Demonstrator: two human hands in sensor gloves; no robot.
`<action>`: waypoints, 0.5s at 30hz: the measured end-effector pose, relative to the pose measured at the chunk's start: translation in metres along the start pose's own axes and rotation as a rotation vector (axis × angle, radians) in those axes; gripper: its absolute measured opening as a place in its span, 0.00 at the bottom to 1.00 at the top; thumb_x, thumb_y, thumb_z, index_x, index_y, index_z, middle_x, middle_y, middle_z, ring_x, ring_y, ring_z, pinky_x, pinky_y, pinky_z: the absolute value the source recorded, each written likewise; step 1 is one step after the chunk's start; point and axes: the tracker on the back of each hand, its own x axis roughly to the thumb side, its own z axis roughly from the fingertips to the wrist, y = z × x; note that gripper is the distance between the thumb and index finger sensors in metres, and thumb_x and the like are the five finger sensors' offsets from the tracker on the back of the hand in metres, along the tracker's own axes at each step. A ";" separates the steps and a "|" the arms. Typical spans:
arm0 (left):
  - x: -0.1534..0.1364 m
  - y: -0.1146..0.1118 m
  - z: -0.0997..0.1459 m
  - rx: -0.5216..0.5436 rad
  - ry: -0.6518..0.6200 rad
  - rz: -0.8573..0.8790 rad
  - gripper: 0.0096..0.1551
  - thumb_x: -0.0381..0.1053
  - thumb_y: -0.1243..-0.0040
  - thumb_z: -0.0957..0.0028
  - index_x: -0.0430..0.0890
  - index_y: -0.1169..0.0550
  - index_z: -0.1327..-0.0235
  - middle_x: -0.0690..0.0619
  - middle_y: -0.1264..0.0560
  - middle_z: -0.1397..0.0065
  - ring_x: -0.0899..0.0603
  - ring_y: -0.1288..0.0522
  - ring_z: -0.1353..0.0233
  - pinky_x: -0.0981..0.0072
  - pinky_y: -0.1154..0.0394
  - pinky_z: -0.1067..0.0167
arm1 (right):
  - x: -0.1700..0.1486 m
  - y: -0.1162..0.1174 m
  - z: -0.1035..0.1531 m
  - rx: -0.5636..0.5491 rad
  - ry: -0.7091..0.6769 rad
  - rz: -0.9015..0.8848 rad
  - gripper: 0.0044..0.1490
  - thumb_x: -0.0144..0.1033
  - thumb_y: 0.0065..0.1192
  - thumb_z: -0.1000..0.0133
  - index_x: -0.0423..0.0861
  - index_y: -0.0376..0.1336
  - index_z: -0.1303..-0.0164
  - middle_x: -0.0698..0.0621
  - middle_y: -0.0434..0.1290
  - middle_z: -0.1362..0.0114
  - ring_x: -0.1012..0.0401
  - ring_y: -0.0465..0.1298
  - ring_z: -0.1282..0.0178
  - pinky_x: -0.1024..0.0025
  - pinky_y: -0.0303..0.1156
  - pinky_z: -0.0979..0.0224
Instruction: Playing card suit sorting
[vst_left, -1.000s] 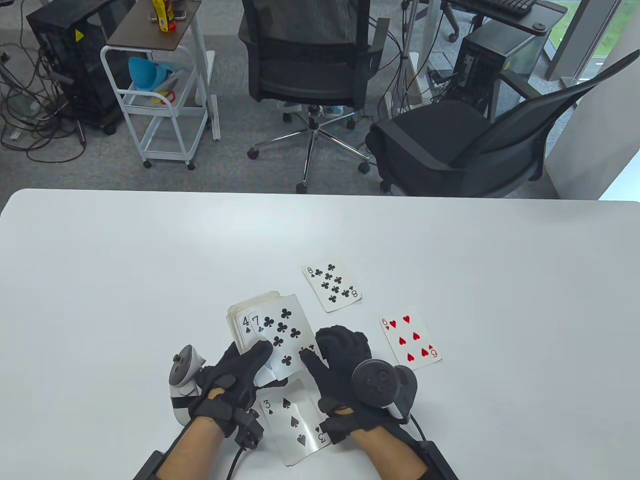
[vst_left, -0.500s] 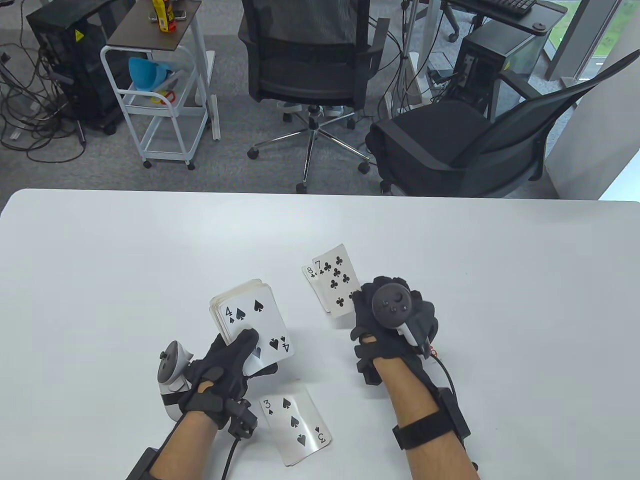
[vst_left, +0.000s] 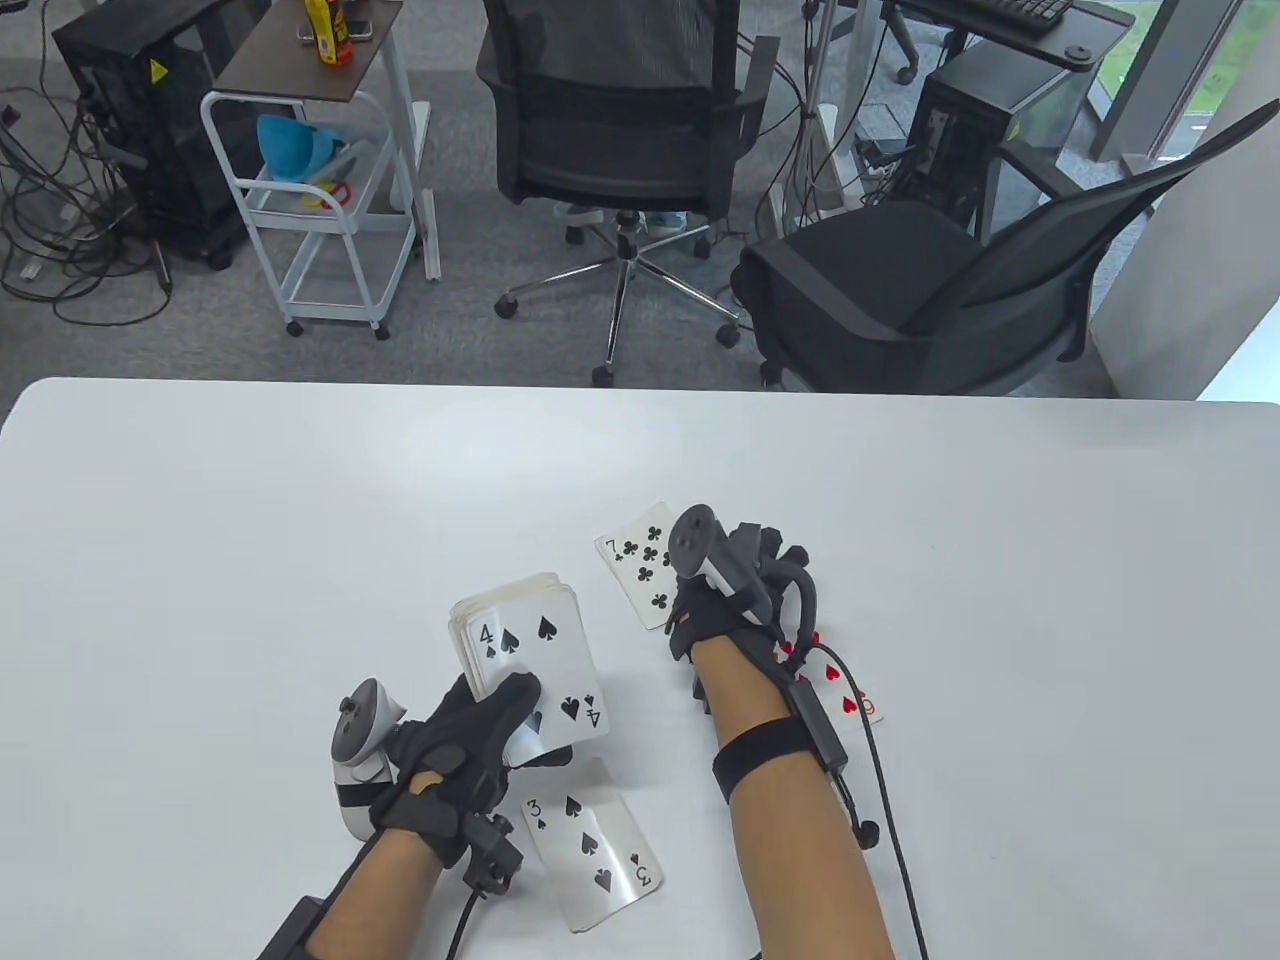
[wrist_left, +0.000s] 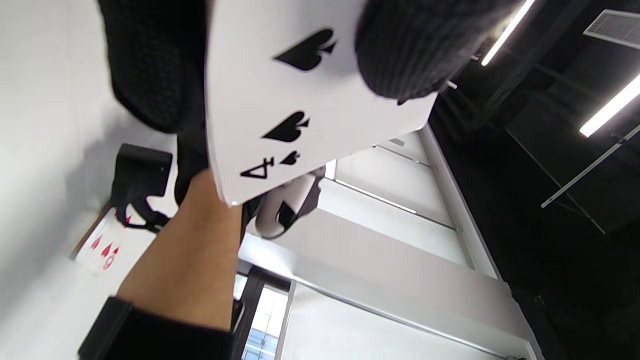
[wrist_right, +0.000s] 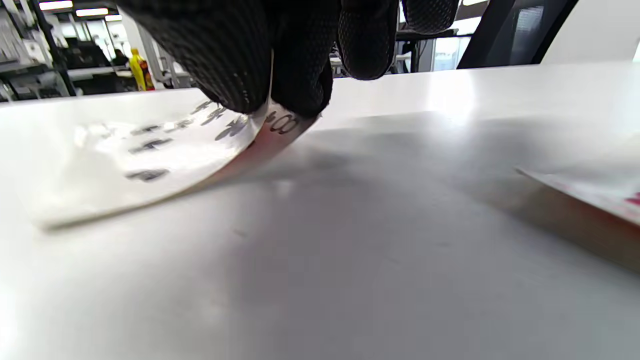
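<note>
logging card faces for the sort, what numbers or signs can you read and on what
"4" with spade pips: top card of the deck gripped by the left hand.
"3" with spades: card lying near the table edge.
"7" with clubs: card under the right hand.
Red hearts card: index mostly hidden.
Yellow bottle label: too small.

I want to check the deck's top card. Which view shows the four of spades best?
The table view: the whole four of spades faces up there, in the left hand. The left wrist view shows only one corner. The right wrist view misses it.

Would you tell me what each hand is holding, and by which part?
Left hand grips the deck at its near end; right hand pinches the 7 of clubs corner.
</note>
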 end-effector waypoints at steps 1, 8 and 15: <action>-0.002 -0.003 -0.001 -0.014 0.007 -0.005 0.36 0.60 0.32 0.40 0.53 0.35 0.23 0.51 0.28 0.24 0.39 0.21 0.30 0.54 0.13 0.46 | 0.001 0.002 -0.001 -0.001 0.002 0.036 0.24 0.41 0.71 0.40 0.37 0.71 0.44 0.34 0.58 0.20 0.34 0.46 0.17 0.24 0.38 0.27; -0.002 -0.009 0.001 -0.032 0.001 -0.020 0.36 0.60 0.33 0.39 0.53 0.36 0.23 0.51 0.28 0.24 0.38 0.21 0.30 0.54 0.13 0.46 | -0.006 -0.011 0.009 -0.085 -0.025 0.051 0.30 0.48 0.74 0.42 0.39 0.68 0.42 0.35 0.57 0.20 0.34 0.47 0.18 0.25 0.39 0.27; -0.001 -0.010 0.003 -0.032 -0.004 -0.025 0.36 0.61 0.33 0.39 0.53 0.36 0.23 0.51 0.27 0.25 0.38 0.21 0.30 0.54 0.13 0.46 | -0.027 -0.063 0.073 -0.261 -0.200 -0.368 0.31 0.52 0.63 0.38 0.39 0.68 0.40 0.34 0.57 0.19 0.33 0.46 0.18 0.24 0.38 0.27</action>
